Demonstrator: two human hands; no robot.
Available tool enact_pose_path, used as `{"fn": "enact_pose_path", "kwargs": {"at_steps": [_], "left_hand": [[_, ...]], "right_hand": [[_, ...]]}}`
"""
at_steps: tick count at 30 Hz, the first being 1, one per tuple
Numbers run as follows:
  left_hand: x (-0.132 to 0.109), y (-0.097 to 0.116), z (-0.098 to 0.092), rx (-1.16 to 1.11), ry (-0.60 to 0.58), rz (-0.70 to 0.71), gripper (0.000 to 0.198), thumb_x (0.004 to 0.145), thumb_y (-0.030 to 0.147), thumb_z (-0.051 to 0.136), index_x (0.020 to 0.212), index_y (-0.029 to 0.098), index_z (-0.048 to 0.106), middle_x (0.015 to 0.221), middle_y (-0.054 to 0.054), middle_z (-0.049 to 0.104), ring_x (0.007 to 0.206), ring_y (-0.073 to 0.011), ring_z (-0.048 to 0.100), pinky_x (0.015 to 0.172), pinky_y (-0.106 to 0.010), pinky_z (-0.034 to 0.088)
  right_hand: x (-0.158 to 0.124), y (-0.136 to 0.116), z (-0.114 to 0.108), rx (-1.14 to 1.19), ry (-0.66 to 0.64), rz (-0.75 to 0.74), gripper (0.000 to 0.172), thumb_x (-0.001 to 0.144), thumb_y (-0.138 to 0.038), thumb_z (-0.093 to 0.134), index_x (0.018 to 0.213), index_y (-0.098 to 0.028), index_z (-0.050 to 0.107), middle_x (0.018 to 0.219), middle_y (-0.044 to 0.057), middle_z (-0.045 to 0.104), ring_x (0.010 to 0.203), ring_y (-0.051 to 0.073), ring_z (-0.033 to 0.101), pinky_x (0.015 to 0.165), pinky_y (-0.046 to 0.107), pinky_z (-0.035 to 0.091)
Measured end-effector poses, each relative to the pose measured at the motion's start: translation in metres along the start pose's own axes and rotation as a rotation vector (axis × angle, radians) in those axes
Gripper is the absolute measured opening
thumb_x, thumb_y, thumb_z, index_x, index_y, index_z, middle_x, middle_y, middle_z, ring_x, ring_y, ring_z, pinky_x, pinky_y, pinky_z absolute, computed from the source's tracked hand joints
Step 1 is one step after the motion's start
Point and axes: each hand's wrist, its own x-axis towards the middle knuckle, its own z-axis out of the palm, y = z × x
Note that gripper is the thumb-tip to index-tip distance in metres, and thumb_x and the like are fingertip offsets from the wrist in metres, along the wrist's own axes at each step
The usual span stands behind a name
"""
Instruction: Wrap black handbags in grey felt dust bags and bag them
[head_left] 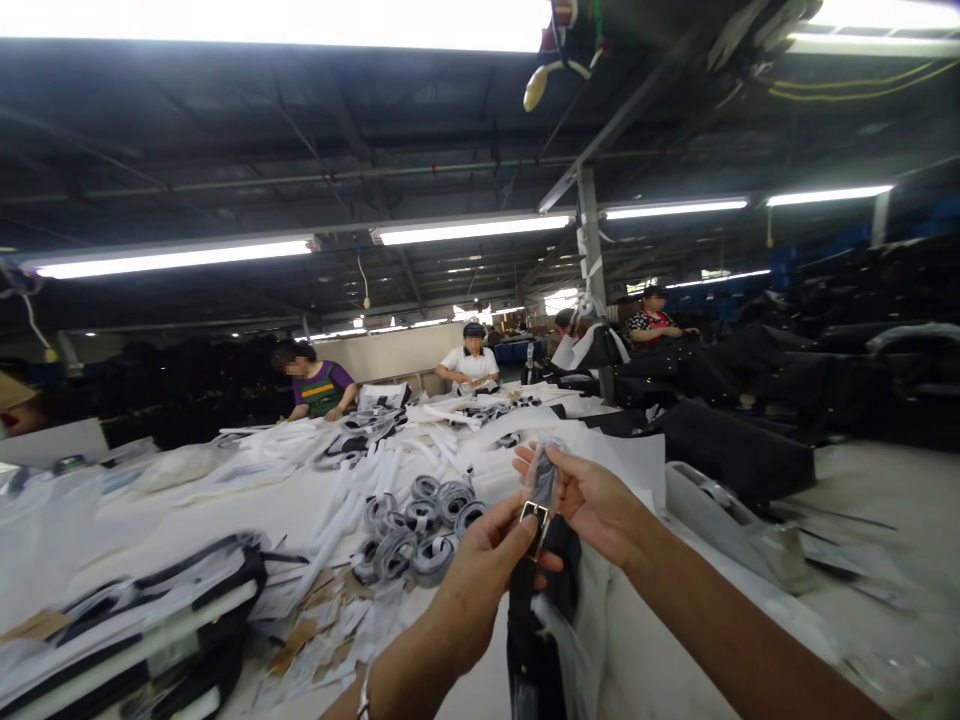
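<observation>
A black strap [523, 650] with a gold-coloured buckle [535, 514] runs up from the bottom of the view. My left hand [484, 570] grips the strap at the buckle, thumb pressed on the front. Just above, my right hand [600, 505] pinches the strap's upper end [543, 478], which has clear plastic wrapping around it. Below the hands, more black material and loose plastic lie against the strap; their exact shape is partly hidden. Several rolled grey straps [431, 560] are heaped on the table just left of my left hand.
White strips and wrapping cover the table [292, 510] ahead. Long black pieces in plastic [165, 640] lie at left, paper scraps [330, 630] beside them. Black bags [727, 450] are piled at right. Several co-workers [471, 362] sit farther back. A metal post [590, 240] stands beyond.
</observation>
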Motion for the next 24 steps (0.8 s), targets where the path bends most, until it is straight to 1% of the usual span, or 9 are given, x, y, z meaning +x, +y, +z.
{"fn": "enact_pose_path", "kwargs": {"at_steps": [2, 6, 10, 14, 16, 18, 21, 24], "left_hand": [[0.001, -0.001, 0.0, -0.012, -0.011, -0.008, 0.054, 0.081, 0.049, 0.075, 0.126, 0.022, 0.065, 0.098, -0.004, 0.066, 0.079, -0.0157, 0.068, 0.06, -0.021, 0.049], [0.001, -0.001, 0.0, -0.021, -0.047, -0.017, 0.051, 0.082, 0.047, 0.076, 0.125, 0.021, 0.065, 0.111, -0.007, 0.066, 0.089, -0.0192, 0.068, 0.065, -0.023, 0.052], [0.002, 0.0, 0.002, -0.012, -0.064, -0.033, 0.053, 0.085, 0.046, 0.074, 0.132, 0.025, 0.06, 0.123, -0.009, 0.065, 0.088, -0.0174, 0.069, 0.067, -0.024, 0.053], [0.002, 0.002, 0.002, 0.006, -0.107, -0.052, 0.044, 0.087, 0.045, 0.071, 0.124, 0.021, 0.065, 0.128, -0.01, 0.063, 0.089, -0.016, 0.068, 0.067, -0.022, 0.051], [0.002, 0.002, 0.001, 0.009, -0.11, -0.06, 0.043, 0.087, 0.045, 0.071, 0.122, 0.02, 0.067, 0.127, -0.01, 0.063, 0.088, -0.0159, 0.068, 0.066, -0.021, 0.051], [0.001, 0.001, 0.0, 0.011, -0.097, -0.071, 0.043, 0.086, 0.045, 0.072, 0.12, 0.019, 0.067, 0.122, -0.01, 0.066, 0.088, -0.0168, 0.069, 0.066, -0.021, 0.051], [0.001, -0.003, -0.001, -0.001, -0.068, -0.084, 0.042, 0.084, 0.045, 0.074, 0.113, 0.016, 0.068, 0.111, -0.01, 0.068, 0.092, -0.0189, 0.069, 0.071, -0.023, 0.053], [0.001, -0.007, -0.001, -0.029, -0.047, -0.09, 0.043, 0.08, 0.047, 0.078, 0.108, 0.016, 0.068, 0.105, -0.008, 0.07, 0.095, -0.021, 0.07, 0.077, -0.026, 0.054]], "right_hand": [[-0.001, -0.002, -0.003, -0.002, -0.009, -0.006, 0.019, 0.101, -0.018, 0.05, 0.105, -0.009, 0.066, 0.121, 0.015, 0.071, 0.108, 0.021, 0.069, 0.084, 0.03, 0.059], [-0.002, -0.004, -0.007, -0.037, -0.033, -0.006, 0.02, 0.102, -0.021, 0.05, 0.104, -0.009, 0.067, 0.121, 0.016, 0.071, 0.106, 0.022, 0.07, 0.083, 0.031, 0.06], [0.003, -0.008, -0.008, -0.046, -0.031, -0.002, 0.021, 0.102, -0.021, 0.049, 0.103, -0.008, 0.066, 0.122, 0.017, 0.07, 0.106, 0.021, 0.07, 0.079, 0.029, 0.061], [0.007, -0.01, -0.006, 0.023, 0.01, 0.006, 0.02, 0.103, -0.018, 0.046, 0.108, -0.009, 0.063, 0.121, 0.016, 0.071, 0.105, 0.017, 0.071, 0.081, 0.025, 0.059], [0.005, -0.009, -0.007, 0.024, 0.013, 0.01, 0.021, 0.104, -0.019, 0.046, 0.111, -0.009, 0.062, 0.12, 0.017, 0.071, 0.104, 0.018, 0.071, 0.079, 0.026, 0.059], [0.0, -0.006, -0.011, 0.003, -0.014, 0.014, 0.022, 0.103, -0.025, 0.049, 0.113, -0.009, 0.061, 0.118, 0.017, 0.072, 0.103, 0.02, 0.071, 0.077, 0.028, 0.059], [-0.009, 0.0, -0.02, -0.03, -0.082, 0.027, 0.027, 0.101, -0.032, 0.053, 0.115, -0.011, 0.061, 0.112, 0.016, 0.074, 0.101, 0.022, 0.072, 0.082, 0.031, 0.058], [-0.015, 0.003, -0.028, -0.051, -0.119, 0.027, 0.026, 0.099, -0.032, 0.056, 0.114, -0.012, 0.063, 0.104, 0.014, 0.075, 0.096, 0.022, 0.072, 0.086, 0.032, 0.056]]}}
